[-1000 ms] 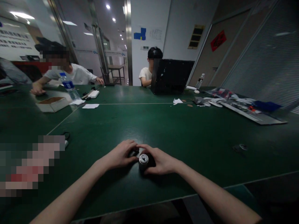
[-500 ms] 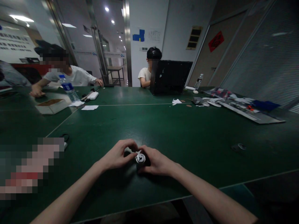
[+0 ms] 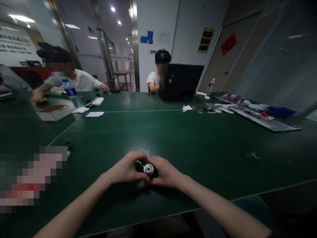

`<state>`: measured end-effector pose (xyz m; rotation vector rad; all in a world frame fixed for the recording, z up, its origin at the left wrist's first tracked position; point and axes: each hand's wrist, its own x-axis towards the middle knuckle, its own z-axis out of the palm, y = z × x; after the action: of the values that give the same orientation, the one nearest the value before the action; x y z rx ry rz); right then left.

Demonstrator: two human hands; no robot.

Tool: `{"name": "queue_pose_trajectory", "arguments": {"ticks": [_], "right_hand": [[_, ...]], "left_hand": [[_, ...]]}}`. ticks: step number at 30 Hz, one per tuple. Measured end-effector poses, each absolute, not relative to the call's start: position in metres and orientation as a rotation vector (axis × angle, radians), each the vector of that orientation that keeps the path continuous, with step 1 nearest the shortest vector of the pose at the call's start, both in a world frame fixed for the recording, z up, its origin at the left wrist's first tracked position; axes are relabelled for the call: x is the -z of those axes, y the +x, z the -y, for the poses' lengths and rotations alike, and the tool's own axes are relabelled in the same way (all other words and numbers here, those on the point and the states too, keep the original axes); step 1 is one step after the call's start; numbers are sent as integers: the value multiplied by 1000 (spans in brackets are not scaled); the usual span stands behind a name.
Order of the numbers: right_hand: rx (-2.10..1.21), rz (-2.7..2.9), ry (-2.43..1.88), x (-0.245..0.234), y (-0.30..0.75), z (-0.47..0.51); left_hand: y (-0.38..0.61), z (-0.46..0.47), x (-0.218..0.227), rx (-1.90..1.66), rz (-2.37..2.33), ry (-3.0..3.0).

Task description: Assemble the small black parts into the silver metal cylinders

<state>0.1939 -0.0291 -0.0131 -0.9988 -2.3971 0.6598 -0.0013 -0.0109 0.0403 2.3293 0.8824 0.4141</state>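
Note:
A small motor (image 3: 148, 169), a silver cylinder with a shaft at the centre of its round end face, stands upright on the green table, end face up. My right hand (image 3: 164, 171) is curled round its right side, with the thumb at the front. From the left, my left hand (image 3: 130, 168) curves about it, fingertips meeting the right hand behind and thumb crossing in front near the right thumb. The lower part of the motor is hidden by the thumbs.
A dark part with a metal ring (image 3: 255, 155) lies to the right. Farther off are an open box (image 3: 54, 114), a water bottle (image 3: 71, 94), a black case (image 3: 182, 82) and a board with clutter (image 3: 269, 122). Two people sit across the table (image 3: 173, 132).
My left thumb has moved down from the motor's top edge to its front, beside the right thumb. The motor has stayed in nearly the same place.

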Motion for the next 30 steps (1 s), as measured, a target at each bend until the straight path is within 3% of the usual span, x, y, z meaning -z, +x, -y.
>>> {"name": "queue_pose_trajectory", "arguments": {"ticks": [30], "right_hand": [[-624,2427,-1063,9,197,30]], "left_hand": [[-9,0,-33,-305,-785,1967]]}}
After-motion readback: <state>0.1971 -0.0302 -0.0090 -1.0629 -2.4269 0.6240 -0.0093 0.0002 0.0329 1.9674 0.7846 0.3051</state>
